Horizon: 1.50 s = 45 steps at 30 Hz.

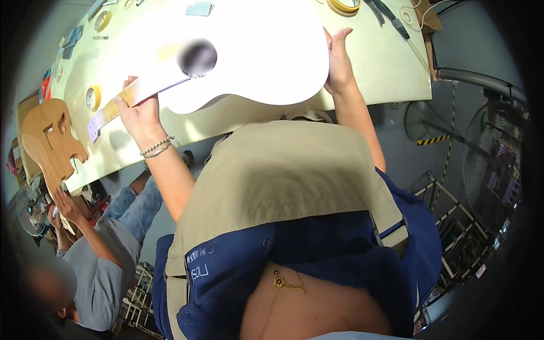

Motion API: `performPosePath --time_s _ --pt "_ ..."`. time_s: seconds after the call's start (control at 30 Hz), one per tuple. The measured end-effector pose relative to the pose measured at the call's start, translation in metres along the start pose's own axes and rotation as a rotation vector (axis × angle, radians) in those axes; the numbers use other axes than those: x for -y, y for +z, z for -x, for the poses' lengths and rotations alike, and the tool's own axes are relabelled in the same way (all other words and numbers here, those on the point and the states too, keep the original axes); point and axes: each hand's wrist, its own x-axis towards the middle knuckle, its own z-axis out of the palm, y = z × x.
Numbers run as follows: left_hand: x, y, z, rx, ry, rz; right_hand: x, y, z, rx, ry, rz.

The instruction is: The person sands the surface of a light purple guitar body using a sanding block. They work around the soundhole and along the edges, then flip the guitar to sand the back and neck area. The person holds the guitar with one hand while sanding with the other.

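Note:
A pale unfinished acoustic guitar body [249, 51] with a round sound hole lies flat on the light workbench [385, 73]. My left hand [137, 113] grips the short neck stub [122, 102] at its left end; beaded bracelets circle that wrist. On the far side, my right hand [339, 59] presses flat against the body's lower curved edge, fingers extended upward. A beige apron over blue clothing fills the lower middle of the view.
A tan solid guitar body [48, 139] rests at the bench's left end, where a seated person in grey and jeans [96, 249] works with raised hands. Tape rolls [92, 97] and tools lie on the bench. Standing fans [493, 164] sit at right.

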Motion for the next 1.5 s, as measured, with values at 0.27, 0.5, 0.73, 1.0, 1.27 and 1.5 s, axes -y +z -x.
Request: performPosePath --time_s 0.27,0.5,0.73,1.0,1.27,1.5 --pt "0.034 0.053 0.055 0.058 0.157 -0.338 -0.004 -0.010 -0.003 -0.142 0.139 -0.079" --pt "0.043 0.076 0.088 0.309 0.191 -0.412 -0.026 -0.035 -0.003 -0.102 0.098 -0.113" --pt "0.047 0.111 0.137 0.771 0.433 -0.950 -0.106 -0.100 -0.021 0.066 0.053 -0.051" --pt "0.056 0.099 0.147 0.627 0.409 -0.801 -0.107 -0.077 -0.012 -0.085 0.013 0.083" --pt "0.047 0.086 0.130 0.425 0.444 -0.644 -0.061 -0.069 -0.004 0.036 -0.084 0.489" --pt "0.038 0.051 0.092 0.061 0.372 -0.453 0.016 -0.006 0.017 -0.018 -0.230 0.796"
